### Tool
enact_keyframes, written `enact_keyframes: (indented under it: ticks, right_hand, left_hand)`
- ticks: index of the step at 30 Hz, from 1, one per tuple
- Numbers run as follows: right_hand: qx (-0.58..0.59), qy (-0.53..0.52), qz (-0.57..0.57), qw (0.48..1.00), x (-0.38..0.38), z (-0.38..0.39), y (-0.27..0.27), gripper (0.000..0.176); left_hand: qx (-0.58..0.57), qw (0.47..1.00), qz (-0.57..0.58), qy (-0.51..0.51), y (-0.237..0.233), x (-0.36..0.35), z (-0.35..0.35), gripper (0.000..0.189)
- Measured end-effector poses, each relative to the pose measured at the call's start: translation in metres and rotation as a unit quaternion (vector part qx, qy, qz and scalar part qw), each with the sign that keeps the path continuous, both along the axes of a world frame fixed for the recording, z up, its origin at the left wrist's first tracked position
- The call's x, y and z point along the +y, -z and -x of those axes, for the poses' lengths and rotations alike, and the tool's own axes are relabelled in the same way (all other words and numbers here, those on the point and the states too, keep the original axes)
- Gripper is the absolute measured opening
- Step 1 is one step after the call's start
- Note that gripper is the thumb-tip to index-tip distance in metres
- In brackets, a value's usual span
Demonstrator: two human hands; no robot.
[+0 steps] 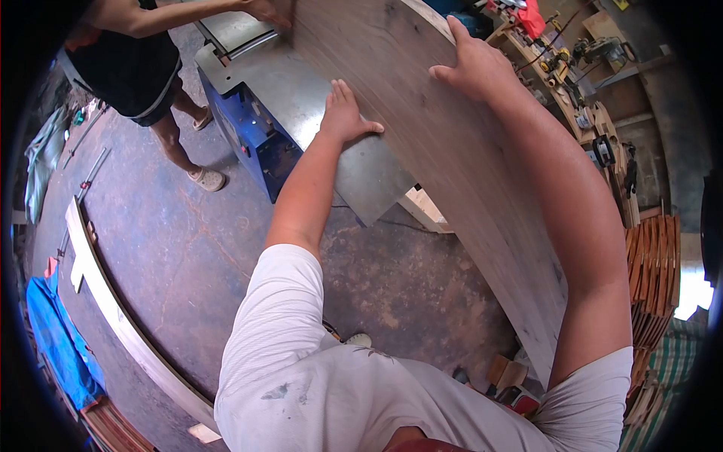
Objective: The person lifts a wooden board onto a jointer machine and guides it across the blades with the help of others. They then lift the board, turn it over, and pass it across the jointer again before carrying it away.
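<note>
A long, wide wooden board (429, 120) stands on edge, leaning over a flat metal machine table (369, 173) with a blue base. My right hand (482, 64) grips the board's upper edge, thumb on the near face and fingers over the rim. My left hand (348, 117) lies open against the lower part of the board's face, fingers stretched and thumb apart, just above the metal table. The board's near end runs down past my right arm toward the floor. At its far end, a co-worker's hand (267, 11) is by the board.
A co-worker (143, 56) stands beyond the machine at the left. A long pale plank (128, 324) and a blue tarp (60, 339) lie at the left. Clamps and tools fill a wooden rack (561, 71) at the right, above stacked wood pieces (651, 264).
</note>
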State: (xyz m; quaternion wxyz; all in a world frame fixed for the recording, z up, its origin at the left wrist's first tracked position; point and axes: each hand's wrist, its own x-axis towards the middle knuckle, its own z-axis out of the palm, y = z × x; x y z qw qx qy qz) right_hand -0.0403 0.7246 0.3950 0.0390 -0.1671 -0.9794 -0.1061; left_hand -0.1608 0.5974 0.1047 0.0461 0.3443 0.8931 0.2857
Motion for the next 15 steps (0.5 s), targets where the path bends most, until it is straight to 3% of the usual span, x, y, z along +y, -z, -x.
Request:
enact_keyframes:
  ticks: [15]
  right_hand:
    - [-0.001,-0.014,-0.010,1.000,0.000,0.042,0.004,0.098]
  left_hand:
    - [0.009,1.000,-0.014,0.004,0.000,-0.007,0.039,0.156]
